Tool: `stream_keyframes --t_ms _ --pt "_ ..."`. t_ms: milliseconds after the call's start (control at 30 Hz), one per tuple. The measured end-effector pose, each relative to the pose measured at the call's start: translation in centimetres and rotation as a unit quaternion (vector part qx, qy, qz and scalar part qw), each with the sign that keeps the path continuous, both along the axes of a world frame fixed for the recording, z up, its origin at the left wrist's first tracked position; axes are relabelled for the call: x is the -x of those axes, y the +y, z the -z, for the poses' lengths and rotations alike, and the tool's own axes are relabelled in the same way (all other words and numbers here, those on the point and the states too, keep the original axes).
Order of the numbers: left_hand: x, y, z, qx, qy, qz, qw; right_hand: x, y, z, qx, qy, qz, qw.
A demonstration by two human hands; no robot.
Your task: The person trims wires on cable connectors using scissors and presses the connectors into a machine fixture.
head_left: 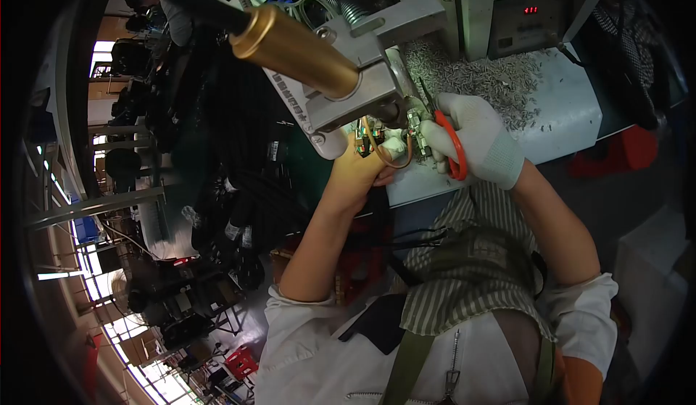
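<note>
My left hand (354,174), bare, is closed on a small connector with coloured wires (369,138) under the machine head. A tan cable (386,163) loops down between my two hands. My right hand (475,133), in a white knitted glove, has red-handled scissors (458,160) hooked in it, blades pointing away from me. Its fingertips are at a shiny metal connector (415,124) just right of the machine head. The fingers of my left hand are partly hidden by the machine and cable.
The machine's metal head with a gold cylinder (297,51) overhangs my hands. Many small grey clippings (500,86) lie on the white work surface (569,111). A control box (533,24) with red digits stands behind. Dark cables (246,195) are heaped at left; another person (170,10) is farther off.
</note>
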State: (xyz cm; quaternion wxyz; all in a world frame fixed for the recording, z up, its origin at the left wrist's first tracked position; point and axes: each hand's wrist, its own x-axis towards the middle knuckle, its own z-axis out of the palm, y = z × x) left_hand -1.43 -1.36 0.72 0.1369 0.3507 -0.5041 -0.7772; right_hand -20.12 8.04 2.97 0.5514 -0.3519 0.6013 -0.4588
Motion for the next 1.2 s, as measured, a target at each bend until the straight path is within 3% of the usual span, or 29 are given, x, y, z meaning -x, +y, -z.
stream_keyframes --t_ms 100,200,267,467,533,600,667,700,733,767,800,833,933,1100,1133,1167,1200 --pt "0.5 0.6 -1.2 -0.015 0.001 -0.014 1.0 -0.5 0.6 1.0 0.035 -0.001 0.026 0.999" --pt "0.1 1.9 -2.2 -0.091 0.017 -0.016 0.996 -2.0 2.6 1.1 0.088 0.088 0.06 0.99" --pt "-0.6 3.1 -2.3 -0.149 0.034 -0.028 0.988 -3.2 4.1 0.8 0.214 0.286 0.111 0.927" --pt "-1.6 5.0 -3.0 -0.141 0.021 -0.02 0.99 -4.4 6.9 -1.3 0.189 0.237 0.102 0.947" --pt "-1.9 5.4 -2.4 0.051 -0.059 -0.064 0.995 -4.3 8.9 -2.2 0.17 0.252 0.096 0.948" --pt "-2.3 5.7 -1.6 0.115 -0.029 -0.088 0.989 -2.9 10.3 -1.6 0.148 0.267 0.091 0.948" --pt "-2.5 6.3 -1.7 0.173 0.0 -0.108 0.979 -0.9 11.9 -0.2 0.019 0.448 -0.044 0.893" --pt "-2.3 6.8 -2.5 0.094 -0.003 -0.079 0.992 -0.7 11.8 -0.1 -0.033 0.492 -0.079 0.866" --pt "-2.2 7.2 -3.0 0.015 -0.004 -0.046 0.999 -1.0 11.7 -0.4 -0.039 0.493 -0.076 0.866" --pt "-2.8 7.4 -2.3 0.005 -0.008 0.005 1.0 -1.7 11.1 -1.2 0.004 0.413 -0.002 0.911" --pt "-2.4 7.7 -2.6 0.003 -0.007 0.011 1.0 -2.4 10.2 -2.5 0.048 0.327 0.071 0.941" --pt "-1.8 8.1 -3.1 0.061 -0.004 0.062 0.996 -2.6 9.6 -4.1 0.044 0.247 0.037 0.967" --pt "-1.7 8.1 -4.0 0.136 0.002 0.125 0.983 -3.4 8.0 -3.6 0.144 0.234 -0.012 0.961" --pt "-2.3 8.2 -4.9 0.112 -0.023 0.069 0.991 -2.8 8.4 -4.4 0.076 0.117 -0.016 0.99" --pt "-2.1 8.4 -4.9 0.168 -0.051 0.113 0.978 -2.8 8.6 -4.5 0.082 0.093 -0.012 0.992" --pt "-1.9 8.4 -4.9 0.223 -0.078 0.158 0.959 -3.0 8.7 -4.3 0.08 0.093 -0.01 0.992" --pt "-1.8 8.4 -4.7 0.223 -0.077 0.161 0.958 -3.4 8.6 -3.9 0.155 0.201 0.01 0.967"
